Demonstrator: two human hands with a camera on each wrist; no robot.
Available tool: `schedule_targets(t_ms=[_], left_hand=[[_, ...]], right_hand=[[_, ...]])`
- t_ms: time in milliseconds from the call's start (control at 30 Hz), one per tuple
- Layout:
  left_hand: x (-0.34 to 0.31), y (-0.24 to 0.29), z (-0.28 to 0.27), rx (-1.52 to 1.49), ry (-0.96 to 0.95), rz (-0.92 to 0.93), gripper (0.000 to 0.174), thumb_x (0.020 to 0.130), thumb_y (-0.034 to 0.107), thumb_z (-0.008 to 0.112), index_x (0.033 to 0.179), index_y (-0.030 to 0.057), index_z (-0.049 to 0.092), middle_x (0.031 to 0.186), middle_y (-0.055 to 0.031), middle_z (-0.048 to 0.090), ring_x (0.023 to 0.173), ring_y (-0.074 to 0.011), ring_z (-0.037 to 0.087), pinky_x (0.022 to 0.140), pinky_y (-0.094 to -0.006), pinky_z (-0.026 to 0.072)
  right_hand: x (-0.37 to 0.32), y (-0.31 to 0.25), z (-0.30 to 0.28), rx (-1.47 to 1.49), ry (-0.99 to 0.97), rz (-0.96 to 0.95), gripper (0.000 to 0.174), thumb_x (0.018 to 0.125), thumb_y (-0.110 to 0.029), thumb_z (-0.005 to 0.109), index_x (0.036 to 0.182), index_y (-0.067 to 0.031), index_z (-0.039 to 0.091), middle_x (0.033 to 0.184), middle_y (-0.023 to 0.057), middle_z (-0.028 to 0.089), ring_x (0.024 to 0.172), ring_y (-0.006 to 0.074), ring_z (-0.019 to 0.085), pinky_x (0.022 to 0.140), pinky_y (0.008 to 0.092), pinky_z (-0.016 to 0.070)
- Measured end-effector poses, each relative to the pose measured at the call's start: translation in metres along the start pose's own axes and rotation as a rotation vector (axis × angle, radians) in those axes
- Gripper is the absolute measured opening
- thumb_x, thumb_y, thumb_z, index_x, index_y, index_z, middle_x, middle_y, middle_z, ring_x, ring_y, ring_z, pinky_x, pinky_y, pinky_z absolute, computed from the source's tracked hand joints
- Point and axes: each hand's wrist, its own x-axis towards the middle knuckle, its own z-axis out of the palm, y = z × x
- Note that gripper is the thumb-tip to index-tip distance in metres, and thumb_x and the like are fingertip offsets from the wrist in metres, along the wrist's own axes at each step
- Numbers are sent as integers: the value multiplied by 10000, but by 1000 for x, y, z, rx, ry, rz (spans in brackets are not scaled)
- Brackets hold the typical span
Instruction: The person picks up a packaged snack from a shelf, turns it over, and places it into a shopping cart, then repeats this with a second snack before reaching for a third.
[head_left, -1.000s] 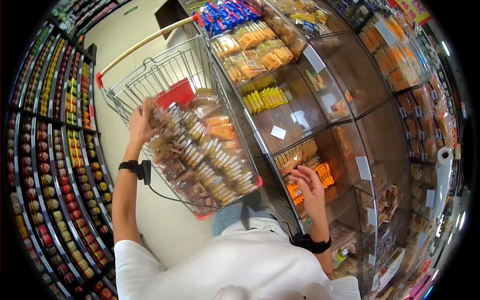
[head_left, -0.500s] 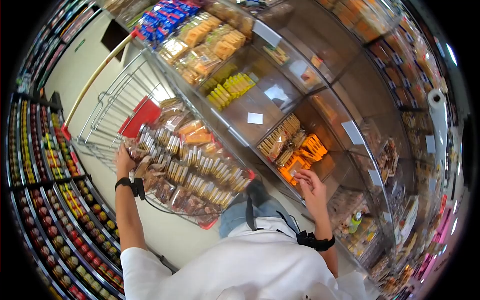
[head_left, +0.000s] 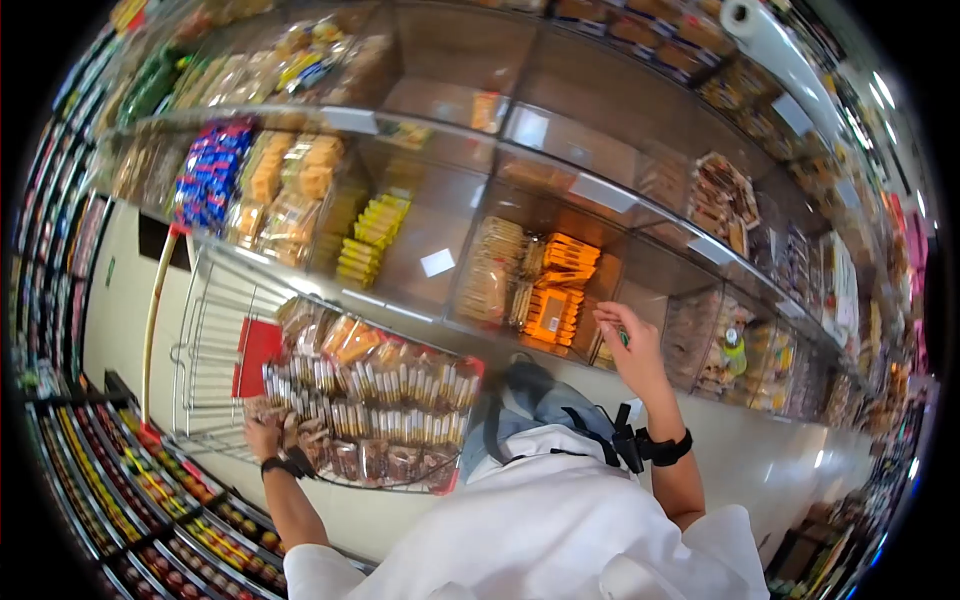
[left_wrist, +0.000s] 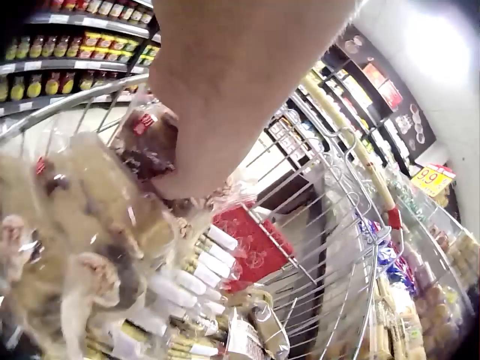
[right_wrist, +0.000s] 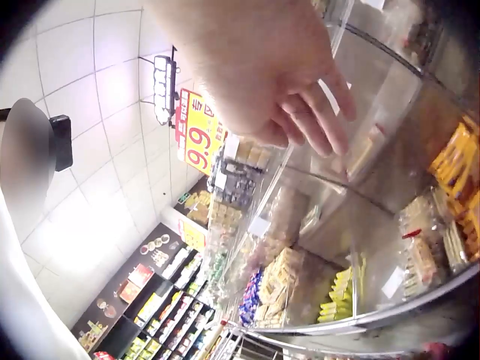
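Observation:
My left hand (head_left: 263, 437) is at the near left corner of the load in the shopping cart (head_left: 190, 385). Its fingers hold a clear-wrapped pack of dark brown food (left_wrist: 141, 139) with a small red label, partly hidden behind the hand in the left wrist view. Beside it lie rows of packs with white-and-yellow sticks (head_left: 400, 425), more brown packs (head_left: 375, 462) and an orange pack (head_left: 350, 340). My right hand (head_left: 632, 345) is raised in front of the shelf bins, fingers loosely bent, near the orange packets (head_left: 550, 315). No item shows in it in the right wrist view (right_wrist: 300, 105).
Clear-walled shelf bins hold yellow packets (head_left: 375, 235), blue packets (head_left: 212, 170) and pale biscuit packs (head_left: 290, 185). A red panel (head_left: 257, 355) is in the cart, whose handle (head_left: 160, 320) is at the left. Shelves of jars (head_left: 130, 470) stand behind the cart.
The view has turned, so cart and bins now lie more level across it. My left hand has come down from over the cart to its near edge, with the brown pack. My right hand stays raised.

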Motion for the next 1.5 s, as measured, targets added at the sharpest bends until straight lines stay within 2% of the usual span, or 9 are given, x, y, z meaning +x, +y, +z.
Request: schedule_targets(t_ms=[233,333,467,500,533,700,800,1000,1500], left_hand=[[-24,4,5,-39,-1,-126,776,693,82,589,1334,-1,159,1341,-235,233,1201,-389,255,938,-454,326],[-6,-33,33,-210,-18,-109,716,712,257,609,1290,-13,285,1340,-217,267,1202,-430,248,979,-458,257],[-9,-35,35,-388,-342,88,561,753,279,592,1181,-38,418,1141,-203,503,1005,-365,486,853,-400,384],[-39,-10,15,-531,-225,-27,280,803,83,558,1048,6,447,983,-55,511,841,-164,476,671,-286,419],[-44,-13,31,-559,-124,84,513,757,349,583,1157,51,466,1022,-182,555,925,-343,527,800,-377,413],[-52,13,10,-215,-311,26,498,826,146,499,1256,-28,317,958,-146,517,794,-201,502,611,-303,429],[-89,68,-19,-407,-149,-55,550,761,73,535,1269,18,333,766,-144,567,559,-220,550,455,-336,444],[-123,161,-42,-429,-85,82,446,778,116,557,1180,-16,416,1174,-211,436,1019,-323,475,839,-378,395],[-344,596,-176,-84,-37,1475,351,756,6,528,1105,28,504,1196,-155,453,1160,-331,382,949,-396,327]], right_hand=[[-5,43,-59,18,210,74,207,822,-70,501,1015,0,530,917,133,626,860,226,606,718,295,463],[-2,55,-81,-42,255,37,202,825,-66,497,1010,8,531,912,136,625,846,216,607,717,288,460],[2,77,-102,31,326,51,195,829,-69,498,1002,12,535,904,140,625,821,208,605,715,276,456],[4,85,-107,34,343,46,192,832,-69,495,1004,8,535,896,135,626,817,204,603,715,276,455],[6,90,-114,34,364,39,191,834,-69,493,1004,7,536,897,135,625,819,203,602,714,276,455],[20,117,-149,89,470,8,193,836,-61,487,1010,2,541,920,120,621,838,188,594,721,270,450],[27,137,-165,87,565,-26,191,842,-70,482,1009,-1,544,914,98,619,829,166,586,719,262,446],[27,157,-184,32,715,39,214,849,-87,477,1042,-17,538,1015,104,573,929,210,545,778,292,425],[30,214,-240,230,705,-24,160,817,-6,498,966,-4,555,862,96,597,758,184,593,675,256,451]])
